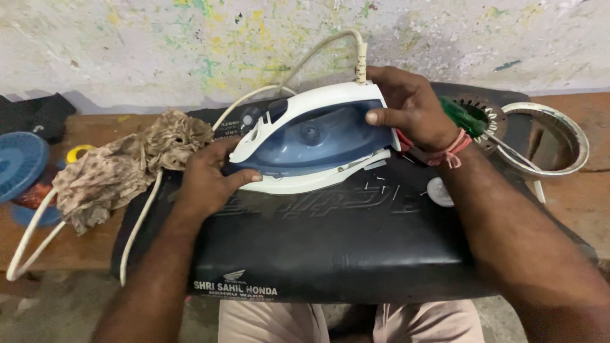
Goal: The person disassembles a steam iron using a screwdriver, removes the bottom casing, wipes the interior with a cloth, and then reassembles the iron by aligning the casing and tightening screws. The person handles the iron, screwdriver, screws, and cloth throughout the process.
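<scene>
Two hands hold one iron (314, 136). Your left hand (206, 174) grips its pointed nose at 9 o'clock. Your right hand (413, 108) wraps its back end at 3 o'clock. The iron is smooth white and blue plastic, lying on its side on a soft black mat (330, 244). Its pale cord (143, 219) loops away toward 8 o'clock. A crumpled spotty rag (121, 168) sits at 9 o'clock, on the cord. A green-handled screwdriver (470, 121) and a shiny round metal ring (546, 136) lie just beyond your right hand. A blue round disc (19, 162) rests far off at 9 o'clock.
</scene>
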